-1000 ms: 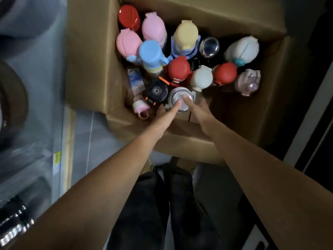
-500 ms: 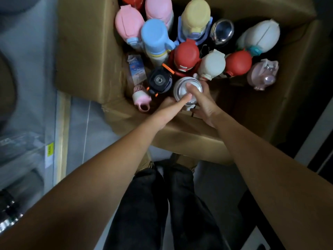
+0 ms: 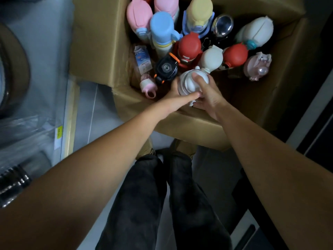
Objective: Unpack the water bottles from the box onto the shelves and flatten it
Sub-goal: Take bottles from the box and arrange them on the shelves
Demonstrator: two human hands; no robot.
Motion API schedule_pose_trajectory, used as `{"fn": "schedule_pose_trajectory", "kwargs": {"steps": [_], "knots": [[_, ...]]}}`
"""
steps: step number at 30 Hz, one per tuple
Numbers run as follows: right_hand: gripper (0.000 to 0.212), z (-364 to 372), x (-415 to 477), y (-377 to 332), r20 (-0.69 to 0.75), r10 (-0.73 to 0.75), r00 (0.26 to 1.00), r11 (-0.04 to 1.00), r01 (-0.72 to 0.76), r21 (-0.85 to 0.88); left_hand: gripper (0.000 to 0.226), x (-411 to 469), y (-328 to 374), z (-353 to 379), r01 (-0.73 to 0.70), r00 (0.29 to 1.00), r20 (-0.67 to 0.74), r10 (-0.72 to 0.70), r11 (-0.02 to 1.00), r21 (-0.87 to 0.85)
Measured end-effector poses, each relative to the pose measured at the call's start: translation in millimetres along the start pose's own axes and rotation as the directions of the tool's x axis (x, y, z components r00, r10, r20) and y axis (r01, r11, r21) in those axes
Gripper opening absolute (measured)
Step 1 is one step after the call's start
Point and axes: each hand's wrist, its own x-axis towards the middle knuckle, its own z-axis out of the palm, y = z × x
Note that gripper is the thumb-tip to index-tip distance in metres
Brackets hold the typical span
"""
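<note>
An open cardboard box (image 3: 100,42) stands on the floor in front of me, packed with several upright water bottles. Both hands hold a white bottle (image 3: 187,83) with a silver top at the box's near edge. My left hand (image 3: 177,98) wraps its left side and front; my right hand (image 3: 209,96) grips its right side, fingers over the top. Around it stand a black-lidded bottle (image 3: 165,68), a small pink one (image 3: 147,85), a blue one (image 3: 162,29), red ones (image 3: 191,45) and a cream one (image 3: 212,58).
Shelving with plastic-wrapped goods (image 3: 27,109) and a yellow price tag (image 3: 59,131) runs along the left. A dark cabinet (image 3: 317,123) stands on the right. My legs in dark trousers (image 3: 162,204) are right below the box, on a grey tiled floor (image 3: 90,109).
Both hands went from touching the bottle's silver top to closing around its body, and the bottle has risen slightly and tilted toward me. The camera moved closer to the box.
</note>
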Motion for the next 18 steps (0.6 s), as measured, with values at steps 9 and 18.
{"fn": "schedule_pose_trajectory", "kwargs": {"steps": [9,18], "knots": [[0.057,9,-103,-47,-0.025,-0.023,0.999,0.997,0.021,-0.073,0.064,-105,51,3,0.043,0.998,0.056,-0.036,0.991,-0.128],[0.044,54,-246,-126,0.089,-0.099,0.991,0.975,0.115,-0.192,0.041,-262,128,-14,0.036,0.996,-0.079,-0.045,0.992,-0.117]]}}
